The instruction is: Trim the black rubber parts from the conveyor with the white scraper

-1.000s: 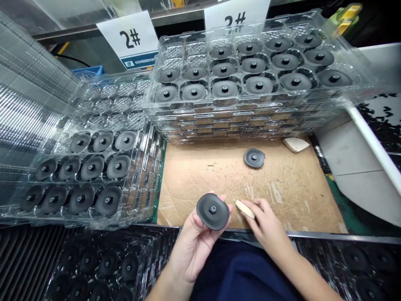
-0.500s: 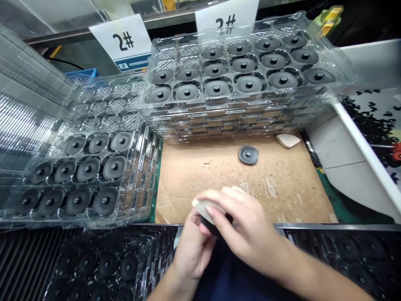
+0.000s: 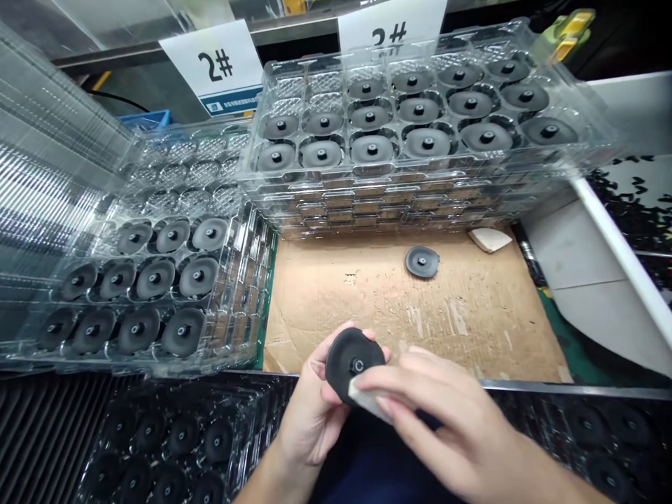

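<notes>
My left hand (image 3: 309,413) grips a round black rubber disc (image 3: 351,358) with a small centre hub, held face up over the near edge of the cardboard mat (image 3: 472,329). My right hand (image 3: 446,420) pinches a small pale beige block (image 3: 367,401) and presses it against the disc's lower right rim. A second loose black disc (image 3: 422,262) lies on the mat farther back. Another beige piece (image 3: 489,240) rests at the mat's far right corner.
A stack of clear blister trays (image 3: 420,175) holding several discs stands at the back. A second clear tray stack (image 3: 157,280) with discs lies at the left. Dark trays (image 3: 173,441) of discs sit at the near edge. White signs marked 2# (image 3: 218,66) stand behind.
My right hand, which covered the disc half a second ago, has slid down and right; the disc's face shows again with the beige block at its lower edge.
</notes>
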### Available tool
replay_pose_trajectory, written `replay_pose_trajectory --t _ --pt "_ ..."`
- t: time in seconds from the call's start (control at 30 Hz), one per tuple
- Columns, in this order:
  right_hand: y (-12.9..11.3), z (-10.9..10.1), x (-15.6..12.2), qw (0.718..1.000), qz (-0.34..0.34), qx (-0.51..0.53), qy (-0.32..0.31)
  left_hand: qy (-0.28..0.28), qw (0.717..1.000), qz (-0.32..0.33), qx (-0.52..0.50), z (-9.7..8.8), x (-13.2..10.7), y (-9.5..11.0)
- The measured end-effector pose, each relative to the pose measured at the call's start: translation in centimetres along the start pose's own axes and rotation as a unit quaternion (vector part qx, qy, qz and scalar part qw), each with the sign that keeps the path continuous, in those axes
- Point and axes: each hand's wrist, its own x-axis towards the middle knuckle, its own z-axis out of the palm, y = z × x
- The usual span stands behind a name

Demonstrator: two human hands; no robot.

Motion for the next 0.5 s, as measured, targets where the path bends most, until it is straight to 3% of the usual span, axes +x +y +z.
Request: replay_pose_trajectory --t 0.13,0.2,0.3,0.37,0.43,0.5 --pt "0.4 -1.0 -0.4 0.988 0.045 -0.137 0.056 -0.011 1.000 -0.014 -0.016 0.0 0.2 -0.1" --pt "0.7 -0.9 0.4 0.981 -0.025 -0.177 0.075 -0.004 1.000 -0.025 -0.016 0.2 0.1 -0.2" --pt "1.1 -0.8 1.8 0.985 -0.140 -0.095 0.011 0.003 0.998 -0.060 -0.010 0.2 -0.1 -0.1" --pt "1.2 -0.7 2.2 0.992 -0.105 -0.062 -0.018 -0.010 0.998 -0.056 -0.004 0.0 -0.3 0.0" --pt "0.9 -0.6 2.1 0.994 -0.035 -0.106 0.011 -0.019 0.999 -0.038 0.000 -0.1 -0.3 0.0" --pt "0.4 -0.6 2.0 0.990 -0.043 -0.135 0.021 -0.012 0.999 -0.047 0.004 -0.1 -0.3 0.0"
